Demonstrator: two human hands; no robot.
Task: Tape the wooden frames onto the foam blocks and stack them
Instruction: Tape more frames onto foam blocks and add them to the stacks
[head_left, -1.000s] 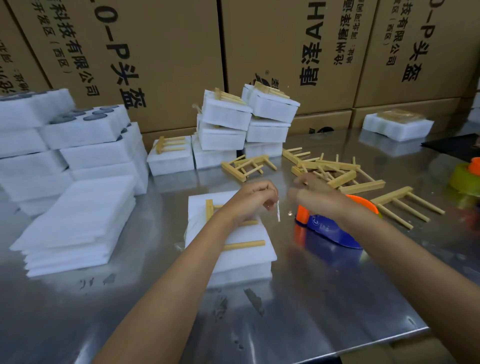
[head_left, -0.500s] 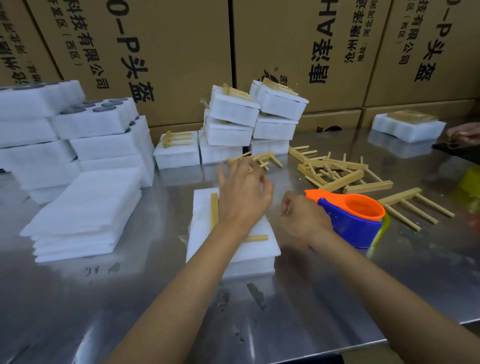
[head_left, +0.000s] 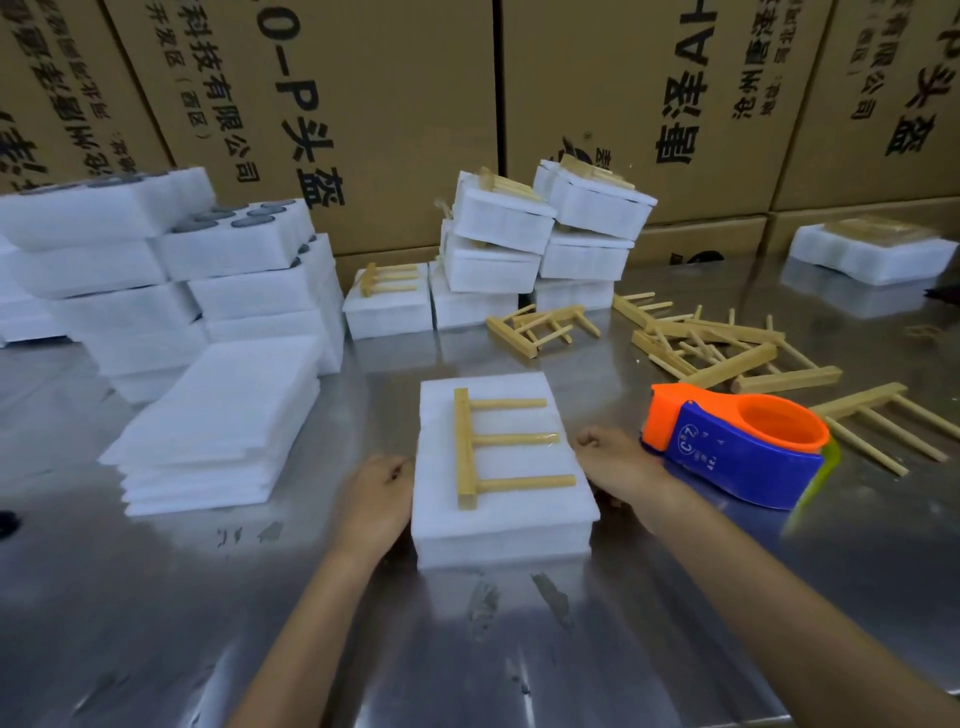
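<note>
A white foam block (head_left: 519, 512) lies on the steel table in front of me. A wooden frame (head_left: 475, 447) with three prongs lies flat on top of it, with clear tape across its middle prong. My left hand (head_left: 376, 499) grips the block's left side with curled fingers. My right hand (head_left: 618, 467) grips its right side the same way. An orange and blue tape dispenser (head_left: 737, 447) stands just right of my right hand, untouched. Finished blocks with frames (head_left: 540, 244) are stacked at the back centre.
Loose wooden frames (head_left: 717, 348) lie scattered at the right. Foam sheets (head_left: 218, 426) are piled at the left, with taller foam blocks (head_left: 156, 280) behind them. Cardboard boxes (head_left: 597, 93) wall off the back. Another foam block (head_left: 867, 249) lies far right.
My left hand left the top of the frame and moved to the block's left side. My right hand came down to its right side. The tape dispenser now stands free.
</note>
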